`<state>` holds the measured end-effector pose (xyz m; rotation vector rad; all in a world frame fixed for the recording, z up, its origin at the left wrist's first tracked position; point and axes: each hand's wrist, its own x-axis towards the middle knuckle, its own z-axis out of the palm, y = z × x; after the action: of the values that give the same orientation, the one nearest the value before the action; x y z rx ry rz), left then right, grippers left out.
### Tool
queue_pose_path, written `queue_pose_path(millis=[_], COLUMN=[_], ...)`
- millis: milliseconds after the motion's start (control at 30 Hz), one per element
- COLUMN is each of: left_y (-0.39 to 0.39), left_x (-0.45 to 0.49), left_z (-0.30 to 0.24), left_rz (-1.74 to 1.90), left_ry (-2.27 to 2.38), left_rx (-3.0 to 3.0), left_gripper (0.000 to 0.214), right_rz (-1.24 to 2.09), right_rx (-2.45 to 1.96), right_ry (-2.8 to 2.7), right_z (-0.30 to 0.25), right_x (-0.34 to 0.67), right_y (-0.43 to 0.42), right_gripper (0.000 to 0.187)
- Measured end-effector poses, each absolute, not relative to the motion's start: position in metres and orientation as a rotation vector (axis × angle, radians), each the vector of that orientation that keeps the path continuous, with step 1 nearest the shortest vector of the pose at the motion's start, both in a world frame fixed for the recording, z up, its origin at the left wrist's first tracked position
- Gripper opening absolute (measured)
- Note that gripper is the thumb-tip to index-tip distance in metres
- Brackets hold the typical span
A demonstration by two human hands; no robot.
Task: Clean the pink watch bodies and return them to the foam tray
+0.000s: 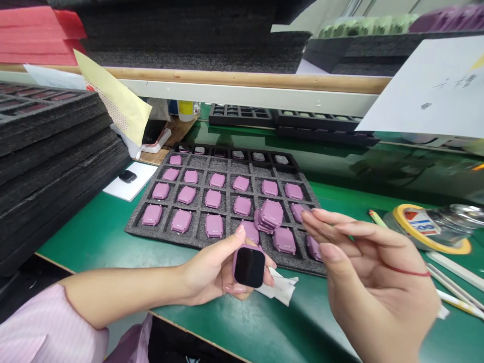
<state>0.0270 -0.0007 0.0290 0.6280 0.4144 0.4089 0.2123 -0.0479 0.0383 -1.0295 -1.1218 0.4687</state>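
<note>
My left hand [215, 269] is shut on a pink smartwatch body [248, 267], its black screen facing up toward me. A crumpled white wipe [282, 288] lies just under that hand. My right hand [363, 267], with a red string on the wrist, is raised with nothing visible in it, its fingertips just above the right corner of a dark foam tray [138, 227]. Rows of pink watch bodies sit in the tray's pockets. A few lie piled out of place [270, 217] close to my right fingertips.
Tall stacks of dark foam trays [49, 166] rise on the left of the green workbench [242, 327]. A yellow tape roll [431, 229] and several white sticks [454, 287] lie on the right. A wooden-edged shelf [249, 80] runs behind, with more trays beneath it.
</note>
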Motion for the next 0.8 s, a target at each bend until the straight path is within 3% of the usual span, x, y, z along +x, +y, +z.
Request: queue_pose_path(millis=[167,467,633,800], left_y=[-0.001,0.000,0.000,0.001], left_x=[0.027,0.026,0.027,0.028], left_z=[0.029,0.030,0.031,0.032], left_rz=[0.409,0.372,0.379,0.353], left_ry=[0.410,0.443,0.434,0.434], left_rx=[0.633,0.629,0.620,0.620], left_gripper=[0.058,0.060,0.056,0.055], right_rz=[0.365,-0.032,-0.062,0.145], right_rx=[-1.081,-1.036,-0.916,-0.849], right_ry=[-1.265,-1.696,-1.917,-2.205], right_z=[0.038,0.033,0.030,0.028], right_x=[0.211,0.222,0.226,0.230], right_y=[-0.052,-0.056,-0.060,-0.069], right_gripper=[0.013,0.043,0.052,0.050])
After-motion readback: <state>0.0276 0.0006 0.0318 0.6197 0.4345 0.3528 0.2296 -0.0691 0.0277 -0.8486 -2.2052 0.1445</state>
